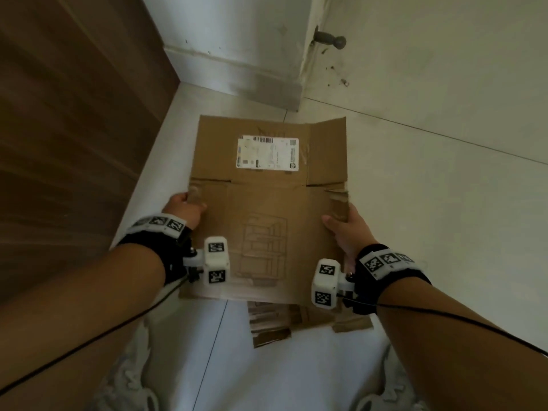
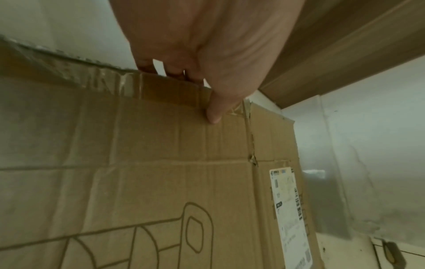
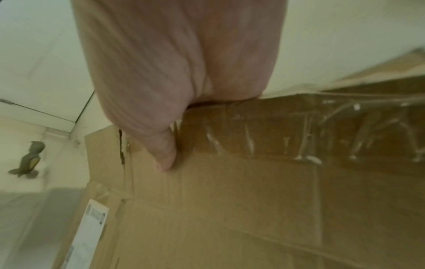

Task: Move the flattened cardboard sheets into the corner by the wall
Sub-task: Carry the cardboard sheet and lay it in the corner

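Observation:
A flattened brown cardboard sheet (image 1: 267,209) with a white shipping label (image 1: 267,153) is held above the floor, its far edge pointing toward the corner. My left hand (image 1: 185,207) grips its left edge, thumb on top and fingers underneath, as the left wrist view shows with the thumb (image 2: 215,112) pressed on the cardboard sheet (image 2: 161,172). My right hand (image 1: 344,229) grips the right edge the same way, its thumb (image 3: 165,160) on the taped cardboard sheet (image 3: 230,200). More flattened cardboard (image 1: 284,321) lies on the floor beneath, mostly hidden.
A wooden door or panel (image 1: 68,114) runs along the left. The white wall with baseboard (image 1: 237,72) meets it at the corner ahead. A door stopper (image 1: 329,40) sticks out of the right wall. Pale floor tiles (image 1: 430,188) spread to the right. My shoes (image 1: 127,381) stand below.

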{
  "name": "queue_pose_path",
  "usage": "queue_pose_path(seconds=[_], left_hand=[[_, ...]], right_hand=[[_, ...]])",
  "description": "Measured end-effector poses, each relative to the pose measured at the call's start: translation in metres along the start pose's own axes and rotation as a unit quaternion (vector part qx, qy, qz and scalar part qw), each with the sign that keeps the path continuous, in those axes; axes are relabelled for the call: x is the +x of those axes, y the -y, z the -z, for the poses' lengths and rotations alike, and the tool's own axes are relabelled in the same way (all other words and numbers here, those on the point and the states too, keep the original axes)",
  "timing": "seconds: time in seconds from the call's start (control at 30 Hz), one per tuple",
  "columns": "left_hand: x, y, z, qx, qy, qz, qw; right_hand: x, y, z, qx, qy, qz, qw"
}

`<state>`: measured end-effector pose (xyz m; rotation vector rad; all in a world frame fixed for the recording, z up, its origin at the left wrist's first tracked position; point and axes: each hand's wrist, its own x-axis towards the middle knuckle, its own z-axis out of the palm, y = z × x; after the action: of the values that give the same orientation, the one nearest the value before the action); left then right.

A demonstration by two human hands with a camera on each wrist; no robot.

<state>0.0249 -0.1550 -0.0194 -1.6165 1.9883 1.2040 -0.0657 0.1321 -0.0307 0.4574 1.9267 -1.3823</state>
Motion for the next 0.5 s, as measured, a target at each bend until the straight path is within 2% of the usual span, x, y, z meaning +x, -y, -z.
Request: queue_pose_path(seconds=[0.1, 0.33, 0.5], left_hand=[[0.026, -0.022, 0.031, 0.014, -0.004, -0.017, 1.000], [0.080, -0.048, 0.075, 0.017, -0.033, -0.049, 0.998], [0.096, -0.042, 0.081, 0.031, 0.020, -0.057, 0.998]], right_hand=[[0.008, 0.018, -0.035, 0.034, -0.004, 0.008, 0.999], [0.038, 0.046, -0.103, 0.098, 0.000, -0.037, 0.994], [0.053, 0.059, -0.145, 0.073, -0.007, -0.065, 0.995]])
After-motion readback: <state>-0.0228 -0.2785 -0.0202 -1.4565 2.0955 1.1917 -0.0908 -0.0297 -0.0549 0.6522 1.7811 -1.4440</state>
